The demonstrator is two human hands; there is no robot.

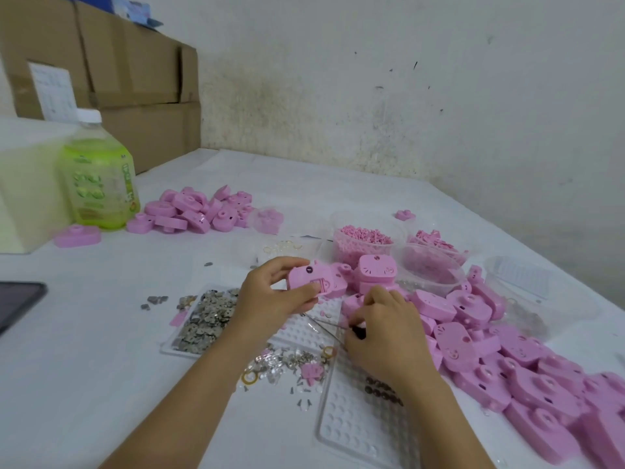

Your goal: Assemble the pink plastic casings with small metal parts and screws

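My left hand (274, 292) grips a pink plastic casing (311, 277) above the table, its open compartment side turned toward me. My right hand (382, 330) pinches thin metal tweezers (324, 328) whose tips point left over a white dimpled tray (304, 330). A clear tray of small grey metal parts (206, 319) lies left of my left hand. More loose metal bits and small rings (287, 363) are scattered in front of me. A long pile of pink casings (490, 350) runs down the right side.
A second pile of pink casings (199, 209) sits at the back left beside a green bottle (99, 174). Clear tubs of small pink pieces (363, 242) stand behind my hands. Cardboard boxes (111, 66) line the back left; a dark tablet (17, 306) lies at the left edge.
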